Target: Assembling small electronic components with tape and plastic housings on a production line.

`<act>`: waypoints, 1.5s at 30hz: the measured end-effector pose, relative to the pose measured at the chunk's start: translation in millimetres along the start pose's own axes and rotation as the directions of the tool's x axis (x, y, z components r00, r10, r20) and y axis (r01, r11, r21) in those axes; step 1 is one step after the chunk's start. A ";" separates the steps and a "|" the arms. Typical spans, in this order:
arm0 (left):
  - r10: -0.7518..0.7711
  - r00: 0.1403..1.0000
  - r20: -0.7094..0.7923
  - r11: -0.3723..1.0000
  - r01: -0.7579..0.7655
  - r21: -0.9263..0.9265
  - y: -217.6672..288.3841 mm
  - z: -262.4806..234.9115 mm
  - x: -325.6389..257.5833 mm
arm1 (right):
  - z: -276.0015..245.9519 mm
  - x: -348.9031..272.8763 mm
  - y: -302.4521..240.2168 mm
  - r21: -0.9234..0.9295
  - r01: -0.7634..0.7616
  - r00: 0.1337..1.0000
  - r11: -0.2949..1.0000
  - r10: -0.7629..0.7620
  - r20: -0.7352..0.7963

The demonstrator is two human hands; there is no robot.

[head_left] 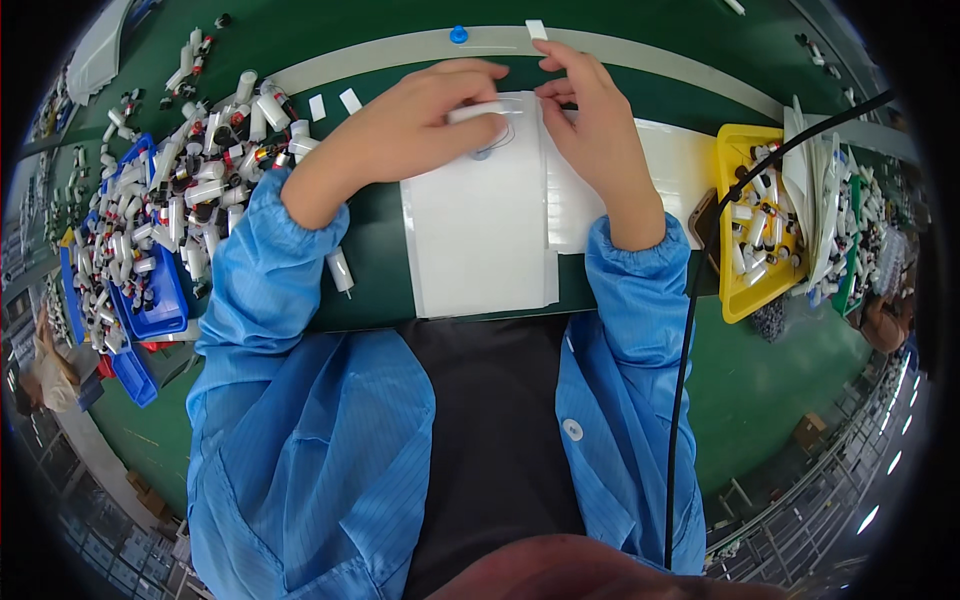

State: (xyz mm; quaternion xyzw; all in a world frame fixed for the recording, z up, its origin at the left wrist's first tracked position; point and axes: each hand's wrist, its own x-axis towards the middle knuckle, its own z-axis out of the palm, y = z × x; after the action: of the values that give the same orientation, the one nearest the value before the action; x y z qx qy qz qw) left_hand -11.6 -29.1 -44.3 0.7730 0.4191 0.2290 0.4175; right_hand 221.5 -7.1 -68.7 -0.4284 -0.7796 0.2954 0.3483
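Observation:
My left hand [430,118] is curled over the upper part of a stack of white sheets [475,230], its fingers closed round a white cylinder [474,112]. A thin loop of wire shows beside the thumb. My right hand [590,115] is at the right edge of the stack. Its index finger stretches forward, apart from the thumb, and I see nothing held in it. Just beyond that fingertip lies a small white rectangular piece [535,30]. Another white cylinder with a thin tip [340,271] lies by my left forearm.
Many white cylinders [205,190] are heaped at the left, around blue bins [160,310]. At the right, a yellow bin [748,300] holds more. A black cable [688,350] hangs across the right side. A blue knob-like piece [459,35] sits on the grey strip ahead.

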 end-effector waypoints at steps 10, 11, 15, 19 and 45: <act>0.114 0.993 -0.015 0.943 -0.103 0.317 17.6 31.9 19.9 | 3.2 -6.3 -6.1 -0.215 0.111 0.994 0.970 -0.113 0.006; 0.146 0.988 -0.048 0.932 -0.121 0.341 15.6 33.5 18.0 | 3.5 -7.7 -7.1 -0.217 0.110 0.994 0.970 -0.114 -0.002; 0.073 0.997 -0.029 0.984 -0.068 0.167 12.2 30.7 21.1 | 4.0 -11.2 -2.3 -0.226 0.106 0.993 0.968 -0.114 -0.025; 0.053 0.999 -0.010 0.992 -0.051 0.118 9.6 28.8 19.6 | 1.7 -12.3 0.3 -0.245 0.072 0.997 0.967 -0.067 0.030; 0.156 0.980 0.127 0.913 -0.192 0.359 17.3 23.8 31.2 | -3.7 -0.2 6.9 0.024 -0.046 0.981 0.999 0.050 -0.189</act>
State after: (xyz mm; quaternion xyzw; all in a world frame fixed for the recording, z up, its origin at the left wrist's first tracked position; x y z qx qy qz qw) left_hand 30.0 -18.9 -42.7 0.8821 0.3636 0.1453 0.2619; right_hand 227.7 -3.6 -71.8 -0.4698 -0.7295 0.2691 0.4179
